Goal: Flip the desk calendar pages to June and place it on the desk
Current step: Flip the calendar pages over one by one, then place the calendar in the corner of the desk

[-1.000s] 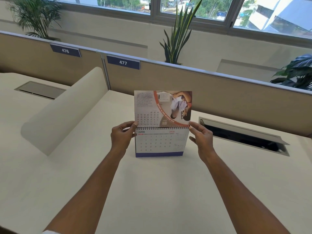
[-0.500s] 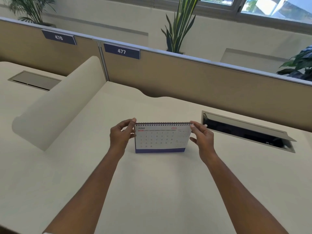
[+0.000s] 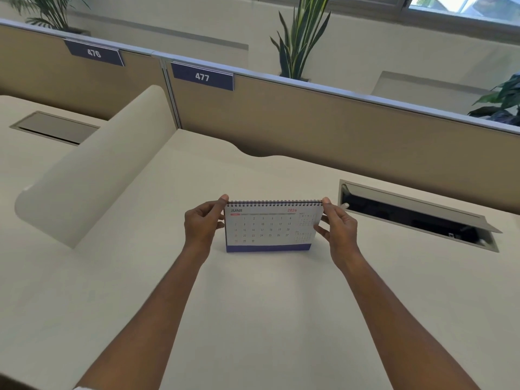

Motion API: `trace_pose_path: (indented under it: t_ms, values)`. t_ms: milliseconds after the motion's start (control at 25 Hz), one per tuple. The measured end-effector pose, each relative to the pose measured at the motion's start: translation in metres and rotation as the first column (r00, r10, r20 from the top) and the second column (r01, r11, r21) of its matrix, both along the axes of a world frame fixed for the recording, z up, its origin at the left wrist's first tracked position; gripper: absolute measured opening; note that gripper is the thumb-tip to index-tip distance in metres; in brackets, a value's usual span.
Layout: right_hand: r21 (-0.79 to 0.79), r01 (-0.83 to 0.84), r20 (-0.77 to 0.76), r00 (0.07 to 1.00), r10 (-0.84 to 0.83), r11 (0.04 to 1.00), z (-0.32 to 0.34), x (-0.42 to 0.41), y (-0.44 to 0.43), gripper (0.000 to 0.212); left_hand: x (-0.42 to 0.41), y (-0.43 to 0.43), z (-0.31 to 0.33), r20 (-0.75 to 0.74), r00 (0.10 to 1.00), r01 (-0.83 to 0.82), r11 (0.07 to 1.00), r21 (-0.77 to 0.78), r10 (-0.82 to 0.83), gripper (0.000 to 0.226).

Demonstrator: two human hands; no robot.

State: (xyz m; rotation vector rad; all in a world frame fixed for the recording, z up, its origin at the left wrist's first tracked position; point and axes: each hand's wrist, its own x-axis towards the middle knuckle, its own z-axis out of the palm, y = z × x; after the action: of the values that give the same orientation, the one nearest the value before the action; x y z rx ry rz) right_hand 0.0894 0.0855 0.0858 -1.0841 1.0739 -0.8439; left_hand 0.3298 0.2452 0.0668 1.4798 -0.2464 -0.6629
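Left to right across the desk [image 3: 253, 319]. At 9 o'clock, a rounded cream divider [image 3: 92, 170] sloping up toward the tan partition [image 3: 309, 128]; well apart from the work, no obstacle.

Left hand [image 3: 201, 225] pinching the upper left corner of the desk calendar [image 3: 270, 229], fingertip at the end of the spiral binding [image 3: 274, 203]. Calendar dead centre, JUNE page facing the wearer, blue base strip down at or on the desk; contact of the base hard to confirm. Right hand [image 3: 339, 229] pinching the upper right corner, fingers curled narrow around the edge.

Judged nearly done: June showing, only release left.

Risks from here:
- Tipping forward or back on release, if the tent base behind is not spread; rear leg hidden, so cannot tell.
- Flipped pages behind springing back over the binding once let go, covering June.
- Uneven release twisting the light card stand askew.
- Sliding on the smooth top when fingers drag away.

At 3 o'clock, an open cable hatch [image 3: 416, 218] with raised lid, near the right hand; a backward or rightward shove could send the calendar toward that gap. Plenty of bare room at 6 o'clock and toward 12 before the partition; safest withdrawal straight out sideways, then back toward 6.
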Motion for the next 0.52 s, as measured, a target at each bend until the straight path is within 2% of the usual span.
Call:
trace_pose_path:
  t_ms: [160, 320, 520]
  values:
    - [0.032, -0.019, -0.014, 1.0, 0.019, 0.999, -0.004, 0.0, -0.002, 0.043, -0.005, -0.004, 0.0, -0.058, 0.997, -0.045, 0.999, 0.007, 0.045, 0.034]
    - [0.052, -0.056, -0.054, 0.997, 0.059, 0.997, -0.01, -0.002, 0.001, 0.048, -0.016, -0.005, -0.005, 0.005, 0.994, -0.111, 0.989, 0.102, 0.111, 0.057]
    - [0.115, -0.094, -0.036, 0.994, 0.098, 0.989, -0.011, 0.0, 0.004, 0.044, -0.027, -0.002, -0.013, -0.016, 0.993, -0.111, 0.982, 0.15, 0.115, 0.073]
